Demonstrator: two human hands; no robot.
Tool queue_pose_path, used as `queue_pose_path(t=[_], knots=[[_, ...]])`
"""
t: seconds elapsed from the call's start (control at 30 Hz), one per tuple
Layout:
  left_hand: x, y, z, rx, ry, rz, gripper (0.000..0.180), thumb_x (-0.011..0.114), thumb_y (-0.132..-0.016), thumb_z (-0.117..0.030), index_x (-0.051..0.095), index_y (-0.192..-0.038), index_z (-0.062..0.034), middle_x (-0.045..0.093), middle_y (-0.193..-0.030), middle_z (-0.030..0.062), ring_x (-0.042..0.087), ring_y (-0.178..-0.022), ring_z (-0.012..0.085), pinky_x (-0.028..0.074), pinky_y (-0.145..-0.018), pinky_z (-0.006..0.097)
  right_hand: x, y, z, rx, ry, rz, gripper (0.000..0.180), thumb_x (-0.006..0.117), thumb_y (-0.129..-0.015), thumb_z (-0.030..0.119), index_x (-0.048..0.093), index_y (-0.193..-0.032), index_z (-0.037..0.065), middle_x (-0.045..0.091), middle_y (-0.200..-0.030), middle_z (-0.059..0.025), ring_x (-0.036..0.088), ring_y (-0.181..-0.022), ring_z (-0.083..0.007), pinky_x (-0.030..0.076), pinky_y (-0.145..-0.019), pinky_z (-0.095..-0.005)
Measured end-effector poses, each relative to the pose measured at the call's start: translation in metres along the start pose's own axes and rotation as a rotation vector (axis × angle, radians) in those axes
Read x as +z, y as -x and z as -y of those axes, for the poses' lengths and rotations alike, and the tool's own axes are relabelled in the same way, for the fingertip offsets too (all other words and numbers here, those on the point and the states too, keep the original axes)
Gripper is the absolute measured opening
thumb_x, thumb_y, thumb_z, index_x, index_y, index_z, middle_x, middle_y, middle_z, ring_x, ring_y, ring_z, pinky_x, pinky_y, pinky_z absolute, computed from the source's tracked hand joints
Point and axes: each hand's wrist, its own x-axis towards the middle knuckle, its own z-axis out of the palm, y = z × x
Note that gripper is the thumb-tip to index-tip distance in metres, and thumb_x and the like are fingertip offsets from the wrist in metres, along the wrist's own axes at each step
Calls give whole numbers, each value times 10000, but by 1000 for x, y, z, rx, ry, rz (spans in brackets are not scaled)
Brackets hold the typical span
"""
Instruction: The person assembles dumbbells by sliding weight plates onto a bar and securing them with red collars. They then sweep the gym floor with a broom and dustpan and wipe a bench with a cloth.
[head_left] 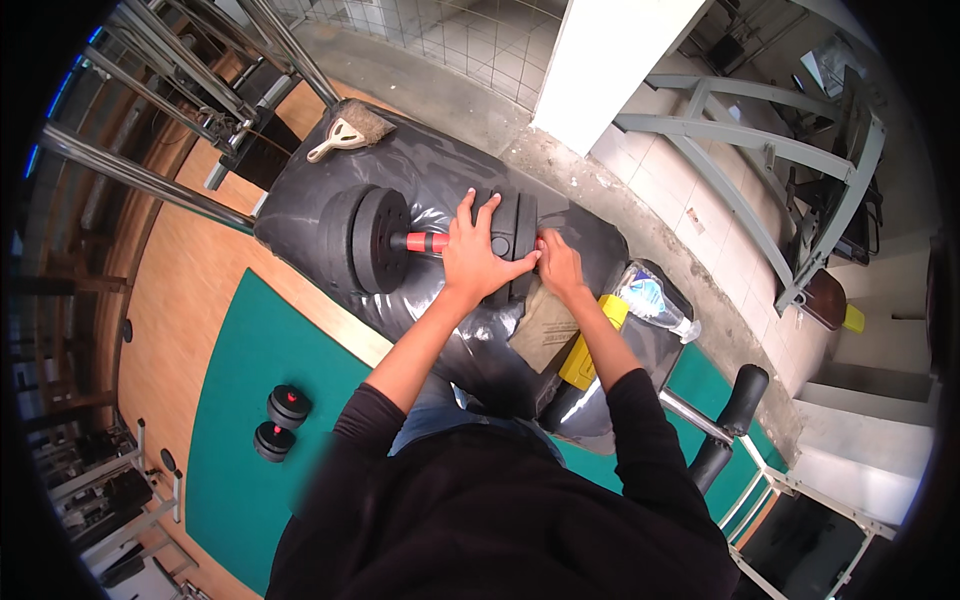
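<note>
A dumbbell (pixel 381 242) with black plates and a red grip lies across a black padded bench (pixel 440 160). My left hand (pixel 474 248) is spread over its right-hand plates, fingertips on the far side and thumb pointing right. At the outer end of those plates, my right hand (pixel 559 264) has its fingers curled against the edge. What its fingertips pinch there is mostly hidden. Close to my right wrist lie a tan cloth or paper piece (pixel 541 328), a yellow container (pixel 592 345) and a clear plastic bottle (pixel 652 298) with a blue label.
A brush (pixel 345 135) with a pale handle rests at the bench's far left. On the green mat (pixel 240 400) sits a smaller dumbbell (pixel 281 422). Metal machine posts (pixel 150 175) rise at left, a grey frame (pixel 760 135) at right. Black foam rollers (pixel 742 400) stick out near right.
</note>
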Motion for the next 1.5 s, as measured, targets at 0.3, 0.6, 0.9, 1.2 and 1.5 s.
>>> queue_pose_path(t=[0.3, 0.6, 0.9, 1.2, 1.5], knots=[[-1, -3, 1, -15, -39, 30, 875, 778, -524, -505, 458, -1252, -139, 368, -1324, 170, 489, -1087, 387, 449, -847, 447, 2, -24, 13, 434, -42, 188, 235, 377, -871, 213, 533, -936, 50, 615, -914, -217, 558, -850, -442, 428, -755, -500], [-2, -1, 0, 13, -25, 32, 878, 784, -531, -492, 443, -1265, -151, 346, -1338, 185, 465, -1127, 386, 436, -871, 455, -9, 7, -22, 550, -890, 455, 415, 466, -936, 383, 466, -1191, 56, 589, -851, -62, 582, -670, -112, 447, -615, -222], [-4, -2, 0, 10, -1, 40, 879, 787, -531, -484, 446, -1262, -135, 347, -1339, 178, 478, -1104, 392, 441, -863, 447, 20, 30, -13, 352, -661, 127, 315, 399, -969, 312, 465, -1151, 63, 563, -921, -57, 540, -784, -136, 420, -713, -263], [-2, -1, 1, 9, -31, 32, 882, 788, -528, -492, 450, -1257, -127, 356, -1329, 190, 492, -1079, 395, 451, -845, 446, 18, 21, 1, 442, -510, 70, 377, 404, -956, 370, 499, -1079, 27, 597, -961, -166, 571, -897, -272, 423, -813, -337], [-3, -1, 2, 23, -64, 24, 883, 779, -538, -504, 445, -1264, -129, 356, -1330, 188, 488, -1092, 396, 453, -847, 445, 9, 14, -8, 510, -579, 261, 455, 463, -925, 395, 449, -1146, -3, 580, -1028, -194, 580, -919, -327, 426, -836, -374]])
